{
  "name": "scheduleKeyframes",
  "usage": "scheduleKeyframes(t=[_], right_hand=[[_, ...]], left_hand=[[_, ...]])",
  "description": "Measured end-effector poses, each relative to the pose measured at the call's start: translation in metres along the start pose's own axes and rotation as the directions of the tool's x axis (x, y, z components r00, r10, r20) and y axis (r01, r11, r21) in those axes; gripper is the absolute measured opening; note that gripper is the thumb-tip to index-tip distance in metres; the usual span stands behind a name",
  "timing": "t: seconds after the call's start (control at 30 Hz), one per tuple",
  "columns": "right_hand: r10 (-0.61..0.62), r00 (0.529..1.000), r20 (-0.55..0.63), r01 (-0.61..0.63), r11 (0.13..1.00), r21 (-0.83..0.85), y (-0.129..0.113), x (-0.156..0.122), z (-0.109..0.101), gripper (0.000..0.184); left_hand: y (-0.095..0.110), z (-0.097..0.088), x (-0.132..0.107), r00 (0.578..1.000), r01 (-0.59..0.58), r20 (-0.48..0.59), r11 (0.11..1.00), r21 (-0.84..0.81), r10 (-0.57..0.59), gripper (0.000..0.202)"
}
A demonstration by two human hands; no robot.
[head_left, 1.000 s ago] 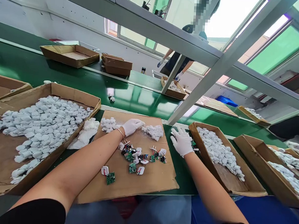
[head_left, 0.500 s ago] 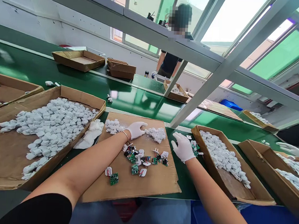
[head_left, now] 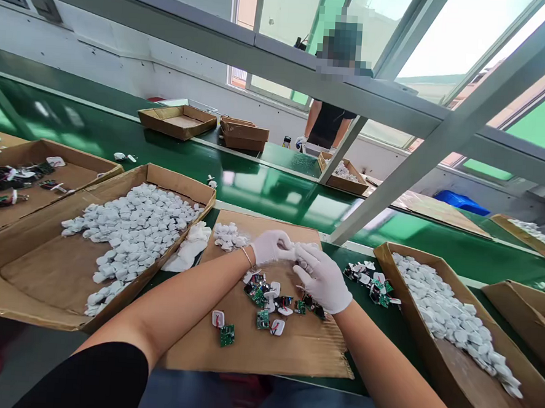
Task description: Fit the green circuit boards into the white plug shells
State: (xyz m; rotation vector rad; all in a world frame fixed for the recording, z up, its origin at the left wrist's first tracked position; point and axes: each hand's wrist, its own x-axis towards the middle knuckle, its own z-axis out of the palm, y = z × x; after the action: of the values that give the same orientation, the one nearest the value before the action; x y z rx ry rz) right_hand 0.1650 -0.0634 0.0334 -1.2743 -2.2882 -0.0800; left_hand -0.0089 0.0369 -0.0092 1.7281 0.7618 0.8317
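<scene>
Both of my hands wear white gloves and meet over the far part of a cardboard sheet [head_left: 291, 356]. My left hand [head_left: 270, 247] pinches what looks like a small white piece [head_left: 288, 253] between thumb and fingers. From the right, my right hand [head_left: 323, 280] has its fingers bent against that spot; whatever they hold is hidden. Behind the fingers, a white pile is mostly covered. Another heap of small white pieces [head_left: 228, 236] lies left of my left hand. Nearer me on the sheet are green circuit boards [head_left: 227, 335] wired to white plug parts [head_left: 277, 327].
A large cardboard tray [head_left: 33, 269] of white pieces stands left, with a crumpled white cloth [head_left: 189, 248] beside it. Another filled tray [head_left: 478, 389] stands right, next to a board cluster [head_left: 380, 289]. A slanting metal post [head_left: 395, 156] rises behind the sheet. One person [head_left: 328, 124] stands across the bench.
My right hand has moved left from beside the board cluster to the white pile, meeting my left hand. My left hand's fingers have closed. The view has swung left.
</scene>
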Motion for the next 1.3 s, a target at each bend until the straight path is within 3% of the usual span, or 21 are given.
scheduleKeyframes(t=[0.17, 0.27, 0.33, 0.4, 0.47, 0.5, 0.57, 0.73, 1.07, 1.2, 1.3], right_hand=[[0.043, 0.996, -0.08, -0.034, 0.993, 0.113, 0.022, -0.017, 0.01, 0.026], [-0.023, 0.99, -0.136, 0.045, 0.985, 0.165, 0.031, -0.023, 0.015, 0.033], [-0.061, 0.978, -0.201, 0.105, 0.971, 0.215, 0.036, -0.028, 0.016, 0.039], [-0.003, 0.957, -0.29, 0.093, 0.95, 0.299, 0.041, -0.035, 0.016, 0.039], [0.104, 0.928, -0.359, 0.054, 0.913, 0.404, 0.047, -0.042, 0.016, 0.034], [0.154, 0.914, -0.375, 0.034, 0.892, 0.45, 0.05, -0.044, 0.017, 0.03], [0.238, 0.89, -0.388, 0.002, 0.85, 0.527, 0.054, -0.047, 0.021, 0.02], [0.386, 0.864, -0.322, -0.063, 0.718, 0.693, 0.057, -0.044, 0.031, 0.009], [0.48, 0.849, -0.222, -0.175, 0.652, 0.738, 0.063, -0.047, 0.035, 0.01], [0.49, 0.839, -0.238, -0.143, 0.619, 0.772, 0.06, -0.044, 0.033, 0.009], [0.493, 0.829, -0.264, -0.108, 0.605, 0.789, 0.058, -0.042, 0.033, 0.01]], left_hand=[[0.008, 0.02, -0.007, 0.988, 0.033, 0.153, 0.999, -0.022, -0.029, 0.026], [0.02, 0.008, -0.005, 0.98, 0.056, 0.188, 0.996, 0.067, -0.068, 0.025], [0.032, -0.01, -0.003, 0.976, 0.071, 0.173, 0.948, 0.31, -0.13, 0.024], [0.045, -0.033, -0.002, 0.98, 0.092, 0.079, 0.76, 0.644, -0.185, 0.027], [0.054, -0.052, 0.0, 0.953, 0.207, -0.083, 0.423, 0.882, -0.293, 0.026], [0.057, -0.059, 0.001, 0.921, 0.241, -0.124, 0.289, 0.927, -0.37, 0.025], [0.057, -0.065, 0.004, 0.876, 0.27, -0.155, 0.199, 0.942, -0.457, 0.022], [0.049, -0.057, 0.008, 0.821, 0.264, -0.136, 0.158, 0.952, -0.554, 0.024], [0.054, -0.064, 0.009, 0.82, 0.245, -0.134, 0.13, 0.961, -0.557, 0.027], [0.054, -0.063, 0.009, 0.869, 0.255, -0.158, 0.149, 0.955, -0.469, 0.028], [0.05, -0.053, 0.009, 0.932, 0.26, -0.197, 0.182, 0.948, -0.305, 0.032]])
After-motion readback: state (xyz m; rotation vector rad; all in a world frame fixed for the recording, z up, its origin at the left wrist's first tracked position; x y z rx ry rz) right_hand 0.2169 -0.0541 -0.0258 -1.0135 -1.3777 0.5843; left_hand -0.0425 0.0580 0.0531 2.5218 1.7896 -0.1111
